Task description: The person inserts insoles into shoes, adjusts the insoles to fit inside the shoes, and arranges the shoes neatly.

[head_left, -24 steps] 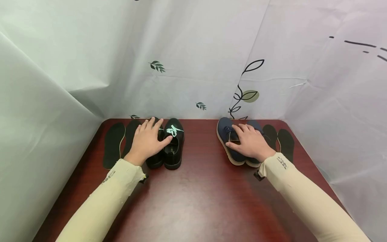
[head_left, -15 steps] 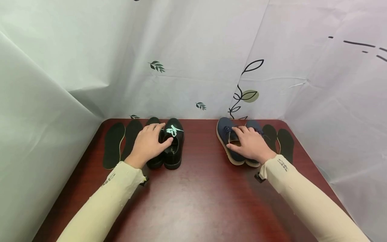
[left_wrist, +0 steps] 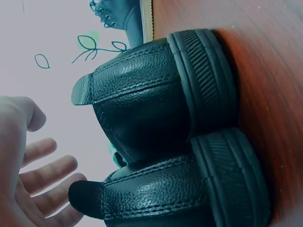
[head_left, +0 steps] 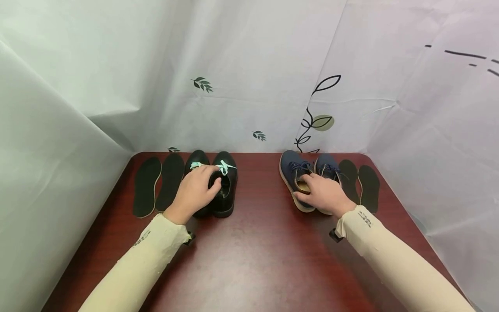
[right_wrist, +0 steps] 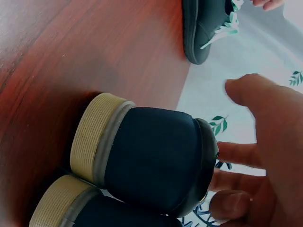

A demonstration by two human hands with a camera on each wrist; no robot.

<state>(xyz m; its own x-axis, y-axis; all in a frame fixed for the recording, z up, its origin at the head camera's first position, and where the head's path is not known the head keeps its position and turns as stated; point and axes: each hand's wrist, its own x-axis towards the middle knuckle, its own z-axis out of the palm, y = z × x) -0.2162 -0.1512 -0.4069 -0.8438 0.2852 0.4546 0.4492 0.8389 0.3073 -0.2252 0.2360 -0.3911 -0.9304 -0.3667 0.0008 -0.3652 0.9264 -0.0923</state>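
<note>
**Head view partly blocked**

I see the left hand (head_left: 194, 190), fingers loosely bent and free, partly hiding black lace-up shoes (head_left: 225, 203) on the surface (head_left: 253, 247); the right hand (head_left: 324, 191), likewise relaxed, partly hides navy lace-up shoes (head_left: 289, 162). I can't confirm contact or read the right cuff print (head_left: 365, 218).

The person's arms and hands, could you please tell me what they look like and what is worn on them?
The left sleeve and right sleeve are long and pale cream, with uneven cuffs. Near each cuff is a dark marking, too small to read. A black piece sticks out below each cuff. The left hand and right hand wear no gloves.
</note>
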